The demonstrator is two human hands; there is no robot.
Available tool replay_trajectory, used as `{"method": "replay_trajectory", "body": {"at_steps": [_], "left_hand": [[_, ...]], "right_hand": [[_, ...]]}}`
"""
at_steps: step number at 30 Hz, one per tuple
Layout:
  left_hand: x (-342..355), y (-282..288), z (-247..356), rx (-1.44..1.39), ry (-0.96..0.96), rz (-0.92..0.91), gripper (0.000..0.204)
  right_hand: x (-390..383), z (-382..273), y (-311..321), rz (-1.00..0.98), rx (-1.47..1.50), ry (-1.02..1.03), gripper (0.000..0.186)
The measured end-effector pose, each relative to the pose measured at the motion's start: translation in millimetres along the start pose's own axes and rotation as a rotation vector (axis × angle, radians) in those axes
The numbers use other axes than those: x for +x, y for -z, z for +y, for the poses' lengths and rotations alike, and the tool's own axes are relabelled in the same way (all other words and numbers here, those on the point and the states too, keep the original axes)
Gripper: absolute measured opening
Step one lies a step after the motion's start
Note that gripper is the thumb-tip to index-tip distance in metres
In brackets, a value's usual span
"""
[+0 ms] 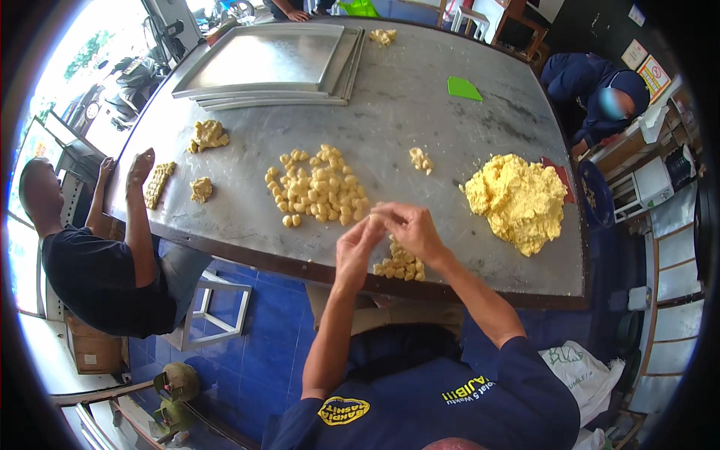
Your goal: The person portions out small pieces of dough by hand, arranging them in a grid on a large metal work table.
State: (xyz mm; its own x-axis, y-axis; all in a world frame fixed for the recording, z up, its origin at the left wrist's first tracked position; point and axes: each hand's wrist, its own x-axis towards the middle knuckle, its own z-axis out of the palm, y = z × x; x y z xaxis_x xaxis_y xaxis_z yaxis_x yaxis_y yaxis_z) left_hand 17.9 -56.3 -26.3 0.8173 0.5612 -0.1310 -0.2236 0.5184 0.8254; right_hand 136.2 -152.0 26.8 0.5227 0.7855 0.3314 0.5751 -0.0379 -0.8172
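My left hand (356,247) and my right hand (405,229) meet over the steel table, fingertips pinched together around what looks like a small piece of pale dough (374,219), mostly hidden. Beneath them lies a small group of dough lumps (399,266), partly covered by my hands. A large pile of round dough balls (315,184) sits just beyond, to the left. A big crumbly yellow dough mound (517,202) is at the right, and a small lump (420,160) lies between the two.
Stacked metal trays (259,64) and a green scraper (463,88) lie farther back on the table (390,112). A co-worker (97,277) works at the left beside dough lumps (208,135). Another person (592,90) bends at the right near a blue basin (600,210).
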Motion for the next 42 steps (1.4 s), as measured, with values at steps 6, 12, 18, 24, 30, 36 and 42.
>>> {"method": "replay_trajectory", "body": {"at_steps": [6,12,18,24,30,36,42], "left_hand": [[7,6,8,-0.285,-0.002,0.044,0.039],[5,18,7,-0.117,0.021,0.169,0.034],[2,25,12,0.037,-0.004,0.127,0.030],[0,32,12,0.054,0.117,0.009,0.027],[-8,39,10,0.244,-0.047,-0.074,0.035],[-3,38,32,0.292,-0.012,-0.073,0.036],[9,22,64,0.377,0.244,0.061,0.034]], "right_hand": [[-2,-6,-10,0.002,-0.120,0.175,0.029],[32,53,20,0.141,-0.178,-0.177,0.030],[61,149,53,0.243,-0.639,0.094,0.035],[68,161,58,0.171,-0.696,0.010,0.032],[62,151,67,0.238,-0.581,-0.031,0.027],[44,150,58,0.268,-0.778,0.079,0.019],[46,162,74,0.250,-0.665,0.050,0.016]]}}
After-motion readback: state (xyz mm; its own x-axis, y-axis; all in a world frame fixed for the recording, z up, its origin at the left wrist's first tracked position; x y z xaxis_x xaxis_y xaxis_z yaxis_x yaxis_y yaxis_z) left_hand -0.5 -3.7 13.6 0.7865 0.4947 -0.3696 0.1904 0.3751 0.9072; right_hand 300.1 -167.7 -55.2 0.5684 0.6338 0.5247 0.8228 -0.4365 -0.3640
